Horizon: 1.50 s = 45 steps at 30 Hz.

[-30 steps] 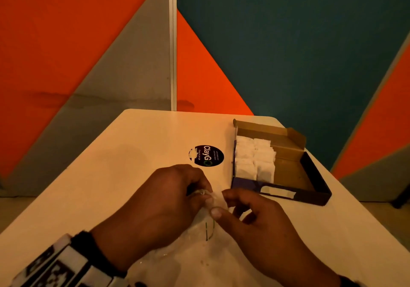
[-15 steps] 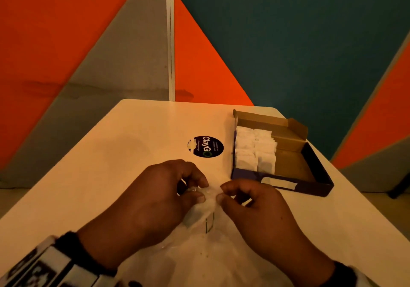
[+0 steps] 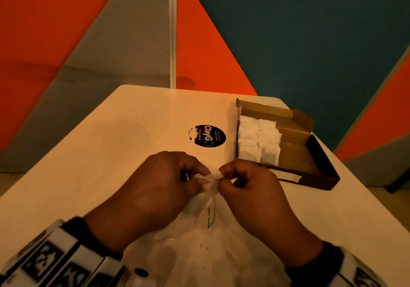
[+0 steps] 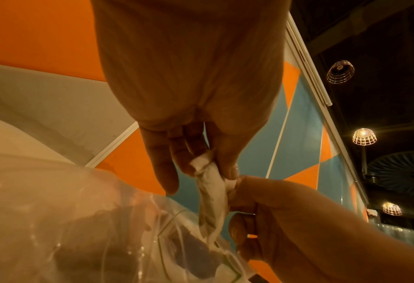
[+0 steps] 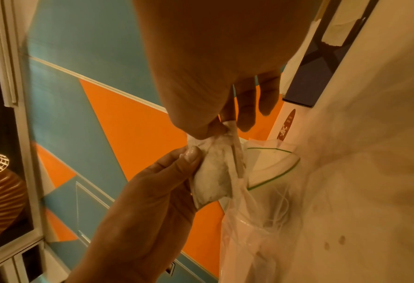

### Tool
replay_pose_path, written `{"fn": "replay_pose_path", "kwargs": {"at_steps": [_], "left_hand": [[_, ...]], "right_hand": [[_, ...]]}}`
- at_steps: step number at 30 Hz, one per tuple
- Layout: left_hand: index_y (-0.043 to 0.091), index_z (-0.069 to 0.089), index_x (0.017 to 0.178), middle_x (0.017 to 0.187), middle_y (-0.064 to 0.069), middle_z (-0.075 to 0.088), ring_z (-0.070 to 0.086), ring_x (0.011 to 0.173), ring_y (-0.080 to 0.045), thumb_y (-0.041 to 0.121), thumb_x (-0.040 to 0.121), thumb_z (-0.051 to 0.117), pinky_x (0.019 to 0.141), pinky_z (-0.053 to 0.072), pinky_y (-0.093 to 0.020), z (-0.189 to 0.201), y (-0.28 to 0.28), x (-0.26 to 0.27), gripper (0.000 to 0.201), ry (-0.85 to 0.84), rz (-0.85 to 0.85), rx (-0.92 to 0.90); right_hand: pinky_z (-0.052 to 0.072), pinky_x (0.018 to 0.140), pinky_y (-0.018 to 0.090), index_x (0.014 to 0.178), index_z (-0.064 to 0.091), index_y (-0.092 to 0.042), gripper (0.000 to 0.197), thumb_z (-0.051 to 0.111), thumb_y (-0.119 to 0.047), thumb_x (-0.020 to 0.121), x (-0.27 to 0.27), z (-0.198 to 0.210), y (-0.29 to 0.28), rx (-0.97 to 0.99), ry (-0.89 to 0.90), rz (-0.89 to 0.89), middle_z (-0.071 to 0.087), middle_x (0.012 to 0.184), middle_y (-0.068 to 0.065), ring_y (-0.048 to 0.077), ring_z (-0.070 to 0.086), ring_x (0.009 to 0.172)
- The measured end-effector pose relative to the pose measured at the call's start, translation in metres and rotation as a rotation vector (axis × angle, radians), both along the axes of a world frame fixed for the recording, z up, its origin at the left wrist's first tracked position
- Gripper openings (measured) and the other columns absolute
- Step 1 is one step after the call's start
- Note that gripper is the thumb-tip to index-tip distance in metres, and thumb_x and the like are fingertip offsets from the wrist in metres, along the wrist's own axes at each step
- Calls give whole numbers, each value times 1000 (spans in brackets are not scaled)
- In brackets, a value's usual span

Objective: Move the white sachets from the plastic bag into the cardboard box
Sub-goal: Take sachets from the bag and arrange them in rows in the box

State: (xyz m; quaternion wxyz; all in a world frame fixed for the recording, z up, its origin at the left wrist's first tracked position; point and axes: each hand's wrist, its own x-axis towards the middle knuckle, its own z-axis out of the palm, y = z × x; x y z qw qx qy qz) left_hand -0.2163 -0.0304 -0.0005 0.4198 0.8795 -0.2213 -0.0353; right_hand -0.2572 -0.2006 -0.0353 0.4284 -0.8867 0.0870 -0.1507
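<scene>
A clear plastic bag [image 3: 199,242] with a green line at its mouth lies on the table in front of me. Just above its mouth both hands hold one white sachet [image 5: 213,172] between them. My left hand [image 3: 205,180] pinches its left top corner with thumb and fingers. My right hand [image 3: 223,176] pinches the right top corner. The left wrist view shows the sachet [image 4: 209,183] crumpled between both hands. The open cardboard box [image 3: 295,151] stands at the right, with several white sachets [image 3: 258,140] in two rows along its left side.
A round black sticker [image 3: 207,136] marks the cream table [image 3: 111,153] left of the box. The box's dark front wall [image 3: 310,180] lies just beyond my right hand. Orange, grey and teal wall panels stand behind the table's far edge.
Both hands have drawn closer together and curled tighter on the sachet at the bag's mouth. The head view has tipped slightly, so the box sits higher in the picture.
</scene>
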Motion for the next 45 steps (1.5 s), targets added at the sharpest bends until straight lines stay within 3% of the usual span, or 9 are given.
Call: {"fn": "replay_pose_path", "kwargs": {"at_steps": [4, 9, 19, 25, 28, 32, 38, 42, 45], "left_hand": [[41, 68, 77, 75, 22, 62, 53, 82, 20, 32, 81, 77, 64, 39, 2, -3, -2, 1, 14, -5, 2, -19], [39, 69, 76, 77, 21, 66, 55, 81, 18, 34, 82, 76, 62, 38, 3, -3, 0, 5, 10, -4, 36, -48], [38, 73, 85, 77, 23, 65, 59, 82, 12, 34, 81, 78, 61, 41, 1, 1, 0, 1, 8, -24, 49, -10], [34, 75, 76, 73, 10, 73, 66, 68, 0, 31, 73, 84, 61, 51, -17, 4, 6, 8, 9, -19, 132, -31], [31, 75, 76, 73, 10, 74, 68, 66, -3, 30, 72, 85, 60, 52, -19, 6, 8, 9, 10, 10, 131, -44], [32, 76, 76, 74, 15, 74, 67, 67, 1, 27, 74, 84, 60, 47, -16, 6, 14, 16, 9, 33, 137, -47], [35, 75, 77, 84, 29, 69, 58, 87, 15, 29, 84, 72, 70, 36, -12, 5, 23, 25, 9, -20, 99, -70], [32, 74, 79, 87, 25, 71, 61, 87, 11, 29, 84, 70, 74, 38, -14, 7, 18, 26, 7, 0, 31, -153], [30, 75, 79, 93, 29, 70, 61, 89, 15, 29, 82, 73, 76, 38, -10, 7, 7, 30, 4, 20, -4, -160]], "right_hand": [[46, 61, 12, 85, 70, -37, 8, 69, -29, 85, 0, -1, -1, 26, 11, -7, 66, 79, -20, -1, 62, 71], [43, 61, 10, 91, 70, -38, 8, 68, -44, 84, -2, 5, -4, -5, 11, 10, 66, 81, -23, -3, 61, 74], [50, 65, 15, 82, 68, -37, 7, 70, -30, 83, 2, 9, -4, -11, -16, -4, 66, 75, -20, 1, 63, 73], [51, 65, 16, 80, 70, -32, 8, 72, -25, 82, 3, 17, -10, 61, -4, -6, 68, 73, -15, 3, 64, 73], [49, 63, 17, 79, 71, -31, 9, 73, -22, 81, 6, 19, -14, 155, -8, -39, 69, 71, -15, 3, 65, 70], [52, 67, 25, 82, 72, -30, 11, 71, -19, 83, 12, 19, -22, 245, -25, -95, 71, 77, -11, 7, 65, 72], [48, 68, 17, 82, 75, -34, 11, 69, -27, 88, 17, 19, -27, 262, -35, -87, 70, 81, -19, 3, 64, 77], [51, 67, 17, 86, 75, -34, 4, 73, -31, 84, 23, 19, -25, 206, -11, -73, 69, 78, -21, 1, 65, 74], [53, 74, 24, 78, 71, -36, 12, 74, -26, 84, 26, 19, -22, 187, -11, -59, 69, 76, -19, 4, 65, 76]]}}
